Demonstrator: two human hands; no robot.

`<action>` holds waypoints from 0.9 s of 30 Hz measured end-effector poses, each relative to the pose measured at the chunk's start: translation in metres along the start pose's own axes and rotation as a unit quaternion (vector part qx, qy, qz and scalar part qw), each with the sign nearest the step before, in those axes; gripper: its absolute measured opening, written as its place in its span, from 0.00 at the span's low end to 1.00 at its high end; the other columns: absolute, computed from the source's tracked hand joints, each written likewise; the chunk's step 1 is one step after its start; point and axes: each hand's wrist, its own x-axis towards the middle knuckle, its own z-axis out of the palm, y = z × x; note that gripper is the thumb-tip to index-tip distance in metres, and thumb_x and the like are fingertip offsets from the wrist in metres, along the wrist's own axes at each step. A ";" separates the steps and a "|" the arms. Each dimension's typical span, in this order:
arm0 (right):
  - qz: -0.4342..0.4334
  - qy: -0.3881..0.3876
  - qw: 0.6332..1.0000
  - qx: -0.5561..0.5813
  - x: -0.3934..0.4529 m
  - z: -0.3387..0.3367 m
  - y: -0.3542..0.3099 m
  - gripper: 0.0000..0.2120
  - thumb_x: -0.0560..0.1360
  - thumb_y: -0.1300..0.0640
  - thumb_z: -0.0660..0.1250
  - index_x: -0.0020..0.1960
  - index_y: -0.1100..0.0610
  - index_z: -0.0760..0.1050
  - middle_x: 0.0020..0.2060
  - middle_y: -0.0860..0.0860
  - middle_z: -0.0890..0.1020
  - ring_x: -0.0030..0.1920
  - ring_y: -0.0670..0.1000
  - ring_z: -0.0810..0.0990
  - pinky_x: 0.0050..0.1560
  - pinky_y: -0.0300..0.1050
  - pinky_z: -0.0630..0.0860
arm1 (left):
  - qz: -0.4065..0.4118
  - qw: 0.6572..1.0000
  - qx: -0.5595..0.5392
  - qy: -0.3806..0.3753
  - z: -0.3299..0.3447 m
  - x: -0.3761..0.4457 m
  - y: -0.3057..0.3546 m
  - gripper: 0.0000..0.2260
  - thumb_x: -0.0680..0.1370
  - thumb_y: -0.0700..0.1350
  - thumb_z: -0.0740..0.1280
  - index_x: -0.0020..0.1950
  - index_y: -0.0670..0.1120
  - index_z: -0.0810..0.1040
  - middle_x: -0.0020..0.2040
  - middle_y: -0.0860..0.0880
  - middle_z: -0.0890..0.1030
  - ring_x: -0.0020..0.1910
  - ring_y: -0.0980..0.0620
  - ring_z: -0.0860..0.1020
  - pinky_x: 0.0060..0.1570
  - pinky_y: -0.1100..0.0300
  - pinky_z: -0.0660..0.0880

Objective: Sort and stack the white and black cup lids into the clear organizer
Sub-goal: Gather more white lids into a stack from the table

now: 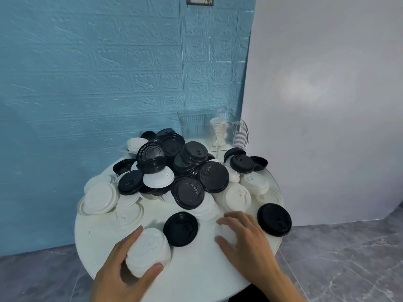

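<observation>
1. While your left hand (122,267) grips a short stack of white lids (149,251) between thumb and fingers at the near edge of the round white table (196,264), your right hand (244,236) lies flat with fingers spread, touching white lids at the foot of the pile.
2. Mixed black and white lids (174,171) are heaped in the table's middle.
3. At the far edge stands the clear organizer (231,118), with white lids (218,131) stacked in one compartment.
</observation>
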 end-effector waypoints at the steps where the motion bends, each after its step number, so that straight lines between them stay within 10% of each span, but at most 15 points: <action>1: -0.002 0.004 1.000 0.005 -0.001 0.001 -0.001 0.16 0.74 0.43 0.71 0.61 0.44 0.80 0.60 0.37 0.76 0.64 0.43 0.72 0.63 0.42 0.72 | 0.002 1.000 0.002 -0.003 -0.001 0.000 -0.001 0.36 0.59 0.55 0.84 0.65 0.61 0.77 0.60 0.79 0.75 0.59 0.80 0.71 0.55 0.86 0.64; 12: -0.014 0.105 0.987 0.120 -0.008 -0.009 -0.029 0.11 0.71 0.53 0.78 0.53 0.45 0.83 0.56 0.37 0.79 0.60 0.44 0.77 0.60 0.35 0.72 | 0.010 0.999 0.040 -0.006 -0.003 -0.007 0.009 0.36 0.62 0.65 0.79 0.68 0.68 0.71 0.66 0.74 0.72 0.64 0.76 0.69 0.55 0.76 0.69; 27: -0.171 -0.121 0.957 0.200 0.029 0.039 -0.127 0.16 0.76 0.42 0.66 0.62 0.41 0.78 0.60 0.34 0.73 0.64 0.36 0.69 0.67 0.33 0.65 | -0.041 0.999 0.011 -0.024 0.000 -0.002 0.003 0.45 0.56 0.63 0.75 0.73 0.61 0.68 0.69 0.67 0.76 0.68 0.66 0.75 0.67 0.58 0.73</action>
